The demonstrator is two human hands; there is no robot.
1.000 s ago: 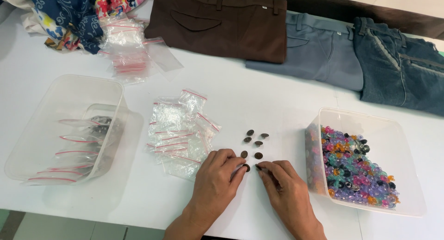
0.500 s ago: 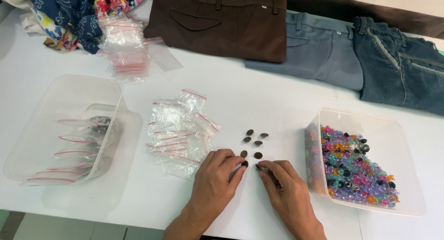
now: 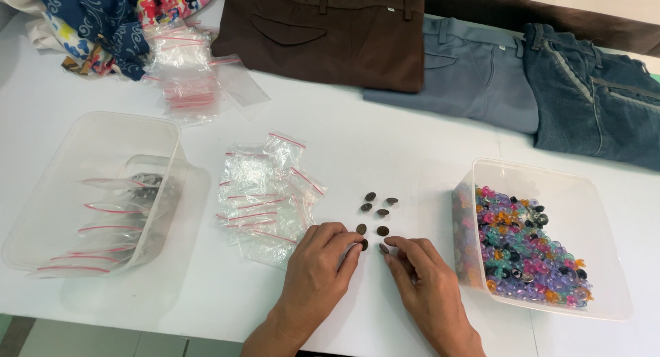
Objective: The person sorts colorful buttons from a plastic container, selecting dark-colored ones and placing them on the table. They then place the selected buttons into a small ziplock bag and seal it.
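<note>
Several small dark brown buttons (image 3: 377, 209) lie in a loose cluster on the white table (image 3: 385, 137). My left hand (image 3: 320, 268) rests on the table just below them, its fingertips touching one dark button (image 3: 364, 245). My right hand (image 3: 423, 278) sits beside it, index fingertip touching another dark button (image 3: 383, 248). Left of my left hand lies a pile of small clear zip bags (image 3: 265, 195) with red seal strips.
A clear plastic tub (image 3: 550, 175) of several colourful translucent buttons stands at the right. At the left, a clear tub (image 3: 41, 192) holds filled zip bags. More zip bags (image 3: 185, 68), patterned cloth (image 3: 89, 13), and brown (image 3: 330, 27), grey (image 3: 474, 68) and blue denim (image 3: 598, 89) trousers lie along the back.
</note>
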